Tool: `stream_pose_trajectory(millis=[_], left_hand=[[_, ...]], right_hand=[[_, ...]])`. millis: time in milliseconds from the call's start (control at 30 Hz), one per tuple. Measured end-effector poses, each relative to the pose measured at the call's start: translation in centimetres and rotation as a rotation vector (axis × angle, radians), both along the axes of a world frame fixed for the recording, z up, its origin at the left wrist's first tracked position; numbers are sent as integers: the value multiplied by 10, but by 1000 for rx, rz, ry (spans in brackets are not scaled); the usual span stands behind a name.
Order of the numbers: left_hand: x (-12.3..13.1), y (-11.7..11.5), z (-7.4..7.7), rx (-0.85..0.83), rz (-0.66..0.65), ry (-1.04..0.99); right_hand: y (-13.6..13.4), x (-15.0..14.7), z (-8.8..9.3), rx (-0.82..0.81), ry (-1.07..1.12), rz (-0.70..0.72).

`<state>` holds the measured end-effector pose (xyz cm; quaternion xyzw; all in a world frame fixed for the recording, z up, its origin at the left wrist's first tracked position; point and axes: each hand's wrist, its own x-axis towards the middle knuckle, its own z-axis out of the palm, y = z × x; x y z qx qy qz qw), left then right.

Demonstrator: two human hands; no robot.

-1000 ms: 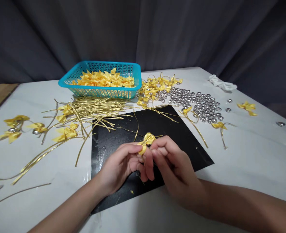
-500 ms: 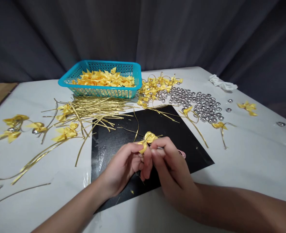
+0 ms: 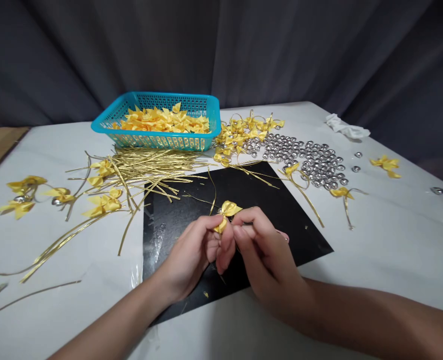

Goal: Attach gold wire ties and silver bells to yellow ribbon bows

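Observation:
A yellow ribbon bow [image 3: 230, 208] is pinched between the thumb and fingers of my left hand [image 3: 193, 252], above a black mat [image 3: 300, 227]. Thin gold cord [image 3: 212, 186] shows behind the bow. Right beside it, my right hand [image 3: 268, 250] is closed, its thumb and index fingertips pressed together at the bow's right side. What those fingertips grip is hidden. A pink object [image 3: 283, 236] lies on the mat, mostly covered by my right hand.
A blue basket [image 3: 157, 134] of yellow ribbon pieces stands at the back, with gold cords [image 3: 157, 165] piled before it. Finished-looking bows [image 3: 240, 132] and silver beads [image 3: 311, 160] lie to its right. More bows [image 3: 103, 204] lie left; a crumpled white tissue [image 3: 347, 127] sits back right.
The bow has tilted slightly in my left fingers, and my right fingertips have shifted a little against its side. The whole view has moved slightly.

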<state>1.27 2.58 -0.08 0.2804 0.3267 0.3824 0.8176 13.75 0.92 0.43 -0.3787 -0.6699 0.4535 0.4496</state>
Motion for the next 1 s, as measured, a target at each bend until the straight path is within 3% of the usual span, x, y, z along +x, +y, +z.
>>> stream_pose_trajectory(millis=[300, 600, 833, 1000], left_hand=[[0, 0, 0, -21, -30, -69], [-2, 0, 2, -64, -79, -83], [-2, 0, 1, 21, -142, -56], [-2, -1, 1, 17, -76, -12]], right_hand=[[-1, 1, -1, -26, -31, -19], [-5, -1, -7, 164, -127, -154], [-7, 2, -11, 237, -144, -150], [-3, 1, -8, 101, -57, -44]])
